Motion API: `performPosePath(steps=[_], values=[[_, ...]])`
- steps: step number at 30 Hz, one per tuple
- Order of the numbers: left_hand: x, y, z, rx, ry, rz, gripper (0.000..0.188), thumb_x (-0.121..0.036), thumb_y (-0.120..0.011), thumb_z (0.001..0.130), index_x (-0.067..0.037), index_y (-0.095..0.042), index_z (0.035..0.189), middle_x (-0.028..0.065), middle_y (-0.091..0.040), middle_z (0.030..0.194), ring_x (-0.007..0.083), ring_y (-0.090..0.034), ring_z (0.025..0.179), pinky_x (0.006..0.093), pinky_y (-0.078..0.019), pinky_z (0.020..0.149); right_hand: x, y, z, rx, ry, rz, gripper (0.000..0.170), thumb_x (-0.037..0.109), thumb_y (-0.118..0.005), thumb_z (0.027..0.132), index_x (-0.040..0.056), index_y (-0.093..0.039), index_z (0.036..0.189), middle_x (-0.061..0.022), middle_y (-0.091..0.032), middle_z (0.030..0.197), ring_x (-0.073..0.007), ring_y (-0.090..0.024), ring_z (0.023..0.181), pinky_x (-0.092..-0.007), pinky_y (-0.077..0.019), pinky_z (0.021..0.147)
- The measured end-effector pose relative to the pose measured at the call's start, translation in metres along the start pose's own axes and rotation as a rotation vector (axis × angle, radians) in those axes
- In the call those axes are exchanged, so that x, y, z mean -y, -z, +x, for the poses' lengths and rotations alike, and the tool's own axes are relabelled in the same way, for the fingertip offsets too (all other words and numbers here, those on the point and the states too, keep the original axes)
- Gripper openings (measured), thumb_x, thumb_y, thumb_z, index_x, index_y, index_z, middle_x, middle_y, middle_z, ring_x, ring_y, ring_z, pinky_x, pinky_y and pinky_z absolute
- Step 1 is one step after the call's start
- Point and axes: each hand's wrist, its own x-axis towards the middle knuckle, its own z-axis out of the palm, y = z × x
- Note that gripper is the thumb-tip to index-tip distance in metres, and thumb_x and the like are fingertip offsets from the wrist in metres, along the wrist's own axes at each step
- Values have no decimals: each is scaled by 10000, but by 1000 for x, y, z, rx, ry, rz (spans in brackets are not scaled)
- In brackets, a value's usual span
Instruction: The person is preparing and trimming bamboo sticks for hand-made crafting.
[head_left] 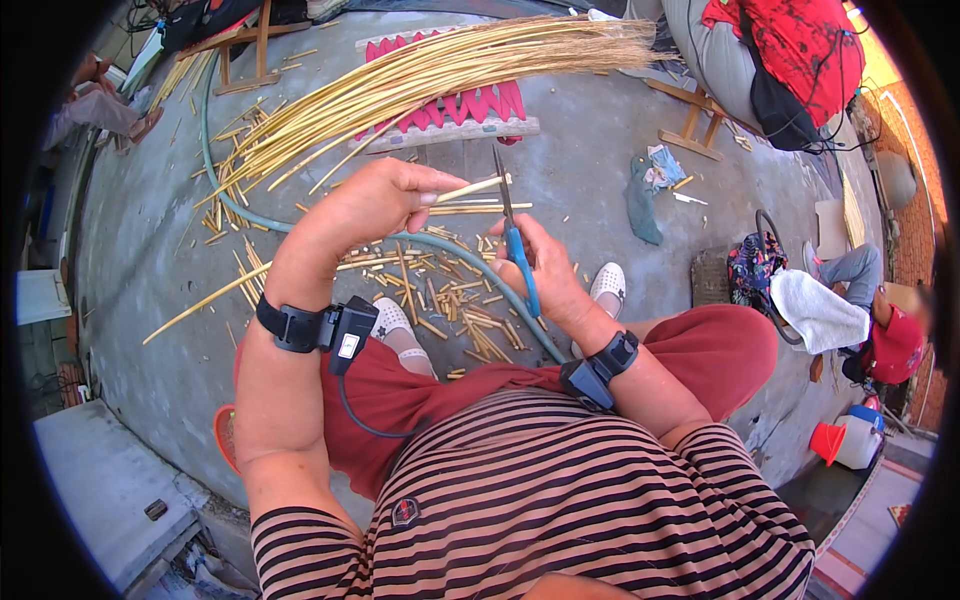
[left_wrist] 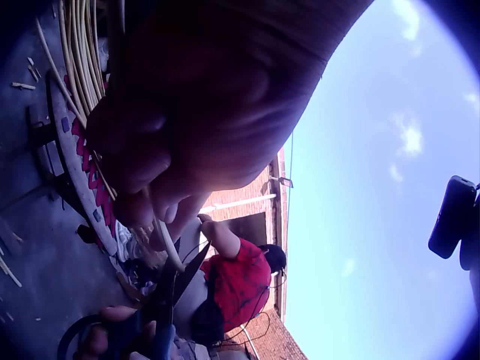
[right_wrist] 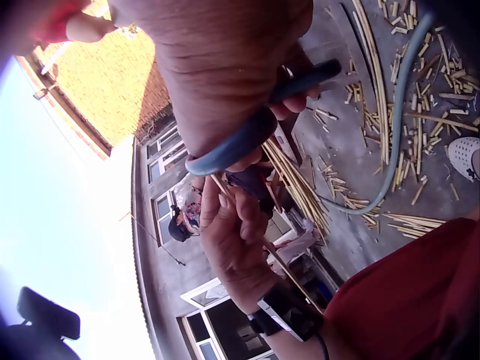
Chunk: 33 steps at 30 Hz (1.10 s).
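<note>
The left hand (head_left: 375, 200) pinches a pale straw-coloured stalk (head_left: 470, 190) between thumb and fingers, its long tail running back to the lower left. In the right hand (head_left: 545, 265) are scissors with blue handles (head_left: 521, 262), gripped through the loops. Their dark blades stand upright at the stalk's tip, a short way right of the left fingertips. In the left wrist view the stalk (left_wrist: 169, 246) ends beside the scissor blades (left_wrist: 187, 276), which look parted. The right wrist view shows a blue loop (right_wrist: 238, 144) around the fingers, with the left hand (right_wrist: 229, 240) beyond it.
A large bundle of long stalks (head_left: 400, 85) lies across a low rack with pink cloth (head_left: 480, 105). Short cut pieces (head_left: 465, 310) litter the concrete floor between the feet, beside a green hose (head_left: 245, 212). Other people sit at the right and upper edges. A red cup (head_left: 827, 441) stands lower right.
</note>
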Motion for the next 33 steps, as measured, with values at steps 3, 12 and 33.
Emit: performPosePath(steps=[3, 12, 33], values=[[6, -1, 2, 12, -10, -22, 457, 68, -445, 795, -148, -650, 1142, -53, -468, 576, 40, -407, 532, 204, -318, 479, -3, 4, -1, 5, 22, -66, 309, 98, -657, 738, 11, -533, 1006, -7, -530, 754, -58, -497, 684, -234, -435, 635], [5, -3, 1, 134, 44, -33, 360, 2, -486, 856, -154, -653, 1135, -45, -491, 572, 26, -405, 507, 199, -298, 443, -12, 3, -4, -43, 70, -86, 196, 66, -629, 763, 17, -557, 939, 5, -547, 688, -32, -485, 595, -202, -416, 547], [25, -18, -6, -24, -175, 592, 185, -89, -593, 727, -129, -681, 884, 112, -663, 813, 307, -640, 792, 425, -492, 665, -264, 94, 45, -122, -362, -530, 457, 161, -576, 870, -27, -447, 1266, -174, -562, 1174, -212, -593, 969, -310, -488, 759]])
